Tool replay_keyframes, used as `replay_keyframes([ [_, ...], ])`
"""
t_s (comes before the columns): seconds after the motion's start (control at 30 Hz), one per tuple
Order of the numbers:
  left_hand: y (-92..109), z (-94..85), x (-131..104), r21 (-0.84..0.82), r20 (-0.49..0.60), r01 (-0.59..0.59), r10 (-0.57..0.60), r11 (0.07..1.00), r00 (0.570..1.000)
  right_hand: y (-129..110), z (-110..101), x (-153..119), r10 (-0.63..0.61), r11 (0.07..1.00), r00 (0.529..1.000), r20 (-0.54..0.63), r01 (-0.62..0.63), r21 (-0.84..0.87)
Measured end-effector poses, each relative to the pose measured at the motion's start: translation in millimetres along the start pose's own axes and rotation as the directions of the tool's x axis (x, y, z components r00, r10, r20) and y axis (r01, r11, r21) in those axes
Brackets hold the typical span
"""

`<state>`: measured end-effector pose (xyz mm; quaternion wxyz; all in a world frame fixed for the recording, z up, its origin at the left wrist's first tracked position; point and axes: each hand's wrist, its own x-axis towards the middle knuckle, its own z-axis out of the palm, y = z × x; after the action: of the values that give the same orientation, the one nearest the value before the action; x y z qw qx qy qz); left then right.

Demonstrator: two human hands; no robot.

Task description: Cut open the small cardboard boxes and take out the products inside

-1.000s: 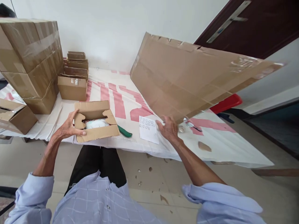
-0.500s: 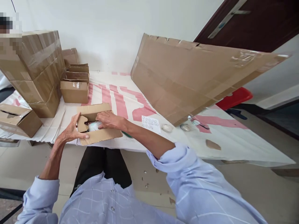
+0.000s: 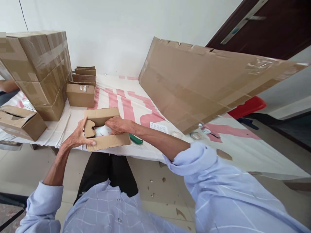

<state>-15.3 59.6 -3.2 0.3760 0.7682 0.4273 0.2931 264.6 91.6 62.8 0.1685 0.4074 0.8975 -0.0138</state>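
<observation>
A small cardboard box (image 3: 109, 142) with its flaps open lies at the near edge of the cloth-covered table. My left hand (image 3: 79, 136) grips its left end, thumb on the near flap and fingers around the far side. My right hand (image 3: 117, 125) reaches into the right part of the box, its fingertips hidden inside. Beside those fingers a rounded white object (image 3: 105, 130) shows within the box; I cannot make out its kind. Just right of the box, partly under my right forearm, lies a green-handled tool (image 3: 136, 139).
Taped cartons (image 3: 41, 61) are stacked at the left, with a closed box (image 3: 21, 121) before them. Open small boxes (image 3: 81, 94) stand behind. A large cardboard sheet (image 3: 194, 81) leans at the right. Near it lie a printed sheet (image 3: 159, 127) and tape rolls (image 3: 195, 135).
My right hand has shifted toward the box's right end, and more of the white object shows. The left hand keeps its grip. The view has turned slightly left.
</observation>
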Motion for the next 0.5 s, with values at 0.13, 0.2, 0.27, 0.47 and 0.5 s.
replay_keyframes([
  [0.13,-5,-0.6,2,-0.001,0.003,-0.015,0.015,1.0,1.0,-2,-1,-2,-0.009,0.999,1.0,-0.009,0.01,0.042],
  [0.2,-8,-0.6,2,-0.012,0.002,-0.028,0.028,1.0,1.0,-4,-3,0,0.017,0.999,0.999,0.032,-0.018,0.029],
  [0.27,-10,-0.5,3,-0.018,-0.001,-0.038,0.038,0.999,0.999,-6,-4,1,0.035,0.999,0.998,0.055,-0.036,0.008],
  [0.47,-10,-0.5,4,0.008,-0.009,-0.022,0.022,1.0,1.0,-9,-12,-6,-0.048,0.995,0.999,-0.024,0.05,0.081],
  [0.5,-10,-0.6,5,0.012,-0.006,-0.026,0.026,1.0,1.0,-8,-14,-5,-0.056,0.992,0.997,-0.049,0.061,0.109],
])
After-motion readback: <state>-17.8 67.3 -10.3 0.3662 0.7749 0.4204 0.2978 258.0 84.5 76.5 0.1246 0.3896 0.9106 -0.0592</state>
